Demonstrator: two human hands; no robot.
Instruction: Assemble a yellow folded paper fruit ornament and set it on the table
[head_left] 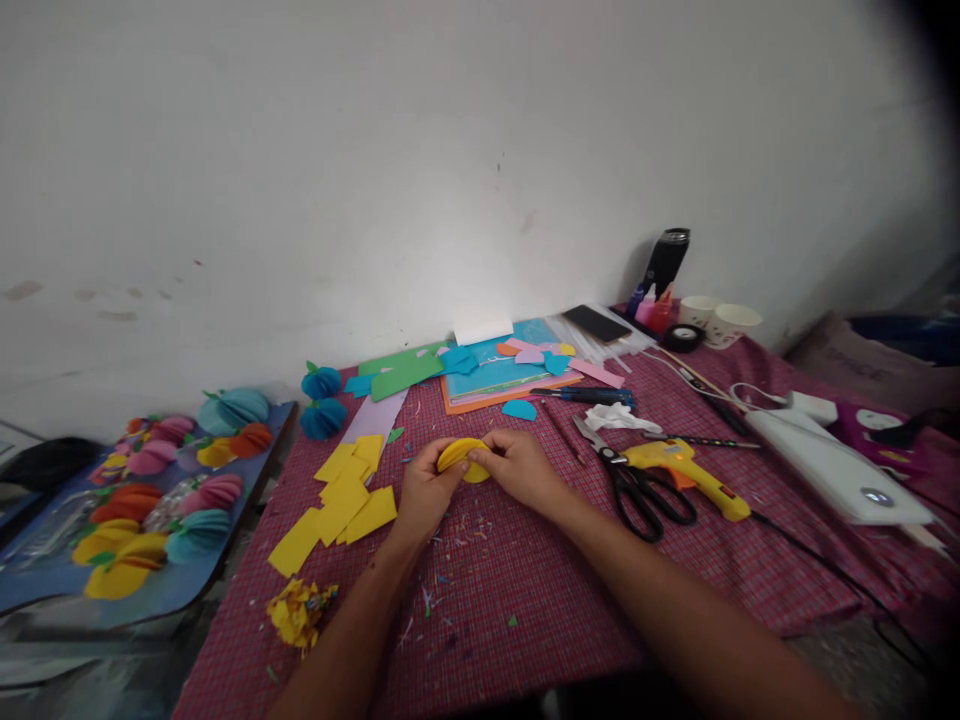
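Between my two hands, above the middle of the checked tablecloth [555, 620], is a small stack of round yellow paper discs [474, 462]. My left hand [431, 485] pinches its left side, thumb in front. My right hand [521, 468] grips the right side the same way. The discs look folded or fanned at the left edge. Loose yellow paper pieces [349, 495] lie left of my left hand, with a crumpled heap of yellow scraps [296, 612] nearer to me. Tiny coloured paper clippings are scattered beneath my hands.
Black-handled scissors [637, 490] and a yellow glue gun [686, 465] with a cord lie at right, beside a white power bank-like slab [832, 465]. Behind are coloured sheets [495, 375], a phone [598, 323], a black bottle [666, 262] and paper cups [731, 322]. Paper pumpkins [127, 555] fill a blue board at left.
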